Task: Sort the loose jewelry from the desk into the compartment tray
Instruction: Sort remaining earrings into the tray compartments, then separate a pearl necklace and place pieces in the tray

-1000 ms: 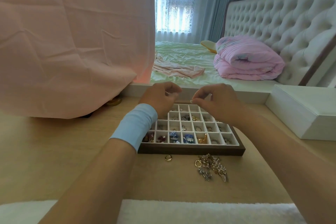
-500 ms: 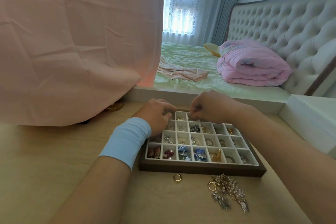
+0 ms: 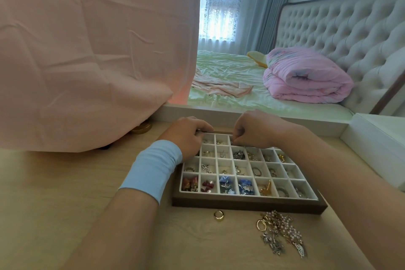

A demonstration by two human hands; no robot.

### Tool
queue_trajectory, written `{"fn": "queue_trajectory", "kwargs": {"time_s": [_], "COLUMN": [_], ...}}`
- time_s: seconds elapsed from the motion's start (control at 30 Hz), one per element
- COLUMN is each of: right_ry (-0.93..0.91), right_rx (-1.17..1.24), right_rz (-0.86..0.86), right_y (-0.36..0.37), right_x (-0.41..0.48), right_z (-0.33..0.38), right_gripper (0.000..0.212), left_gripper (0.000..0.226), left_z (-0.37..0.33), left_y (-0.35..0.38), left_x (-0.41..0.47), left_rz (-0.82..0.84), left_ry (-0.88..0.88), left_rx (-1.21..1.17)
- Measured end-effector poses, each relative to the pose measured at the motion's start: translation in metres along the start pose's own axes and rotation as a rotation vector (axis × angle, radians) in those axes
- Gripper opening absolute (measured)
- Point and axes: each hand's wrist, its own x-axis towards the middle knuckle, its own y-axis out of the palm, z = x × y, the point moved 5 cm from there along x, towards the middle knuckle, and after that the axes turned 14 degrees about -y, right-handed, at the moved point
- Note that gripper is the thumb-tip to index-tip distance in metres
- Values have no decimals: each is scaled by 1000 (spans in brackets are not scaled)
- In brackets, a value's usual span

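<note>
The compartment tray (image 3: pixel 247 203), brown-framed with white cells, lies on the wooden desk and holds rings, earrings and coloured pieces in many cells. Both hands hover over its far row. My left hand (image 3: pixel 188 136), with a blue wristband, has curled fingers at the far left corner, and a small silver glint shows at the fingertips. My right hand (image 3: pixel 256 129) pinches a tiny jewelry piece over a far-row cell. In front of the tray lie a loose gold ring (image 3: pixel 218 215) and a tangled pile of pearl and gold jewelry (image 3: pixel 280 231).
A pink cloth (image 3: pixel 87 61) hangs over something on the desk's left, with a round gold lid (image 3: pixel 141 128) at its foot. A white box (image 3: pixel 377 140) stands at the right. A white ledge (image 3: pixel 285 119) runs behind the tray, with a bed beyond.
Both hands have dropped from above the tray to its far row and moved closer together. The view has come nearer and tilted down.
</note>
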Motion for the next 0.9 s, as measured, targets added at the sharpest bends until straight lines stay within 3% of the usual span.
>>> {"fn": "queue_trajectory", "kwargs": {"time_s": [0.23, 0.5, 0.67, 0.9], "right_ry": [-8, -43, -105, -204], "right_rx": [67, 133, 204, 52], "right_rz": [-19, -157, -51, 31], "right_y": [-7, -37, -23, 8], "right_x": [-5, -81, -146, -161], "right_z": [1, 14, 33, 47], "right_gripper": [2, 13, 5, 15], "left_gripper": [25, 14, 3, 17], "left_z": [-19, -68, -99, -86], "left_y": [16, 13, 17, 44], "left_x": [-5, -41, -86, -148], "left_rz": [-22, 19, 1, -61], "left_ry": [84, 212, 345, 590], "left_rx": [169, 161, 255, 403]}}
